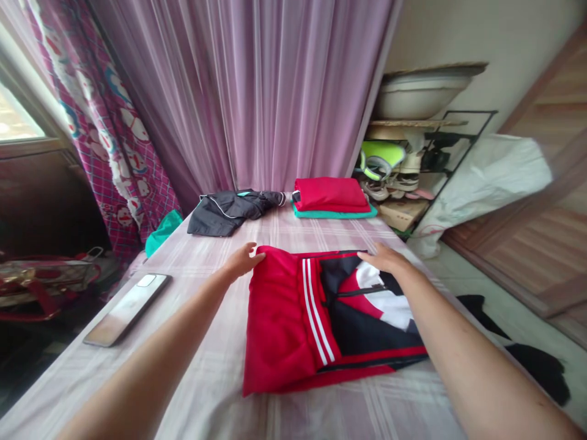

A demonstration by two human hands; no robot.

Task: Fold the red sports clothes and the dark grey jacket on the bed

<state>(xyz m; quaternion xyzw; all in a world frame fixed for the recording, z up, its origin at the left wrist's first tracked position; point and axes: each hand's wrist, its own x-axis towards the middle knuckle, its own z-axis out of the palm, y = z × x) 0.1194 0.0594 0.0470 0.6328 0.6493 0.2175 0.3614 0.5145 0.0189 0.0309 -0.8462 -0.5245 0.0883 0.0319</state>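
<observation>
A folded red garment point(279, 318), apparently a jacket, lies in front of me on the bed. Two white stripes cross its red part, and its right side shows black, white and red panels with a dark zip or seam. At the far left corner is my left hand point(241, 261), its thumb touching the red cloth and its fingers apart from the thumb. My right hand point(385, 259) is at the far right edge, thumb on the fabric, fingers spread away from it. My right forearm covers part of the garment's right end.
A phone point(128, 308) lies on the left of the bed sheet point(202, 366). Farther back are a dark garment point(229, 212) and a stack of folded red cloth point(330, 194) over teal cloth point(332, 212). Purple curtains point(257, 91) hang behind; a shoe rack point(444, 177) stands right.
</observation>
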